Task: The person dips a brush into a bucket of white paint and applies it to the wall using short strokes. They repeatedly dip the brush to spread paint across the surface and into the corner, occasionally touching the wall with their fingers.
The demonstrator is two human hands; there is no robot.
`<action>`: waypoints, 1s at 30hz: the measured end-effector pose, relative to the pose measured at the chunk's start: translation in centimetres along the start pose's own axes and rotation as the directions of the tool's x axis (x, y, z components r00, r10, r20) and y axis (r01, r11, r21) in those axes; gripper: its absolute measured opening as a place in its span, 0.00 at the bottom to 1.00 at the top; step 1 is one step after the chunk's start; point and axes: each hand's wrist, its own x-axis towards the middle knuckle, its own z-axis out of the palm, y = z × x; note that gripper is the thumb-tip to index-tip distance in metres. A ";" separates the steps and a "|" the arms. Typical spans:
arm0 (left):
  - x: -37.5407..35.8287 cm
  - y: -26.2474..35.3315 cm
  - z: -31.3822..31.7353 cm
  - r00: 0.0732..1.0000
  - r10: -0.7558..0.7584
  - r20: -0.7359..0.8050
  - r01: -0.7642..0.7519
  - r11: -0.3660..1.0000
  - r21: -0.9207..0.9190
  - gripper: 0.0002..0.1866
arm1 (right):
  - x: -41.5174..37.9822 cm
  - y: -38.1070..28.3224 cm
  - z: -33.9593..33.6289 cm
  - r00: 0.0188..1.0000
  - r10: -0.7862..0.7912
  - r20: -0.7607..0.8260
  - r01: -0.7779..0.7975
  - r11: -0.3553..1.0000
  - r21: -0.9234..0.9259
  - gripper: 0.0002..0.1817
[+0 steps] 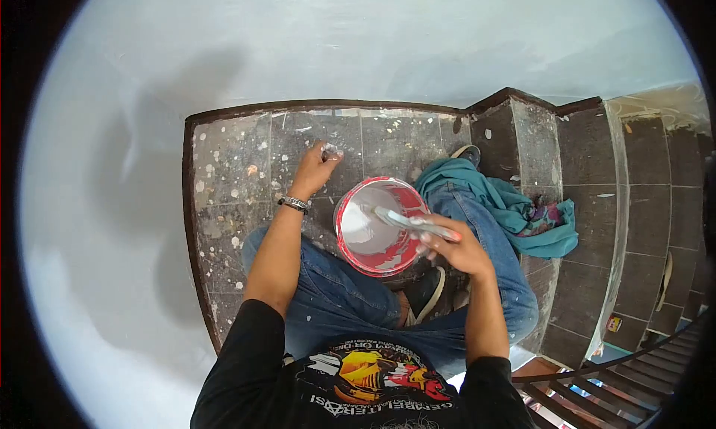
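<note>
My right hand (459, 244) is closed around the handle of a paintbrush (418, 223). The brush tilts over a red-rimmed paint bucket (406, 193), its bristle end inside the opening. White paint (367, 231) lies in the bucket and streaks its inner wall. To the left of the bucket, my left hand (317, 168) hangs above the tiles with its fingers curled together. Whitish smears show at its fingertips; whether it pinches something small cannot be made out.
Paint-spotted dark tiles (231, 160) form the landing, edged by a brown skirting (313, 102) below a pale wall (298, 41). A teal cloth (507, 213) lies over my leg at right. Stairs (589, 190) descend rightward, beside a dark railing (619, 377).
</note>
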 end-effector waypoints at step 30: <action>0.4 -1.3 0.3 0.998 -0.008 -0.059 0.018 0.986 0.165 0.32 | -5.8 9.0 2.0 0.994 0.037 -0.106 -0.017 0.983 0.183 0.10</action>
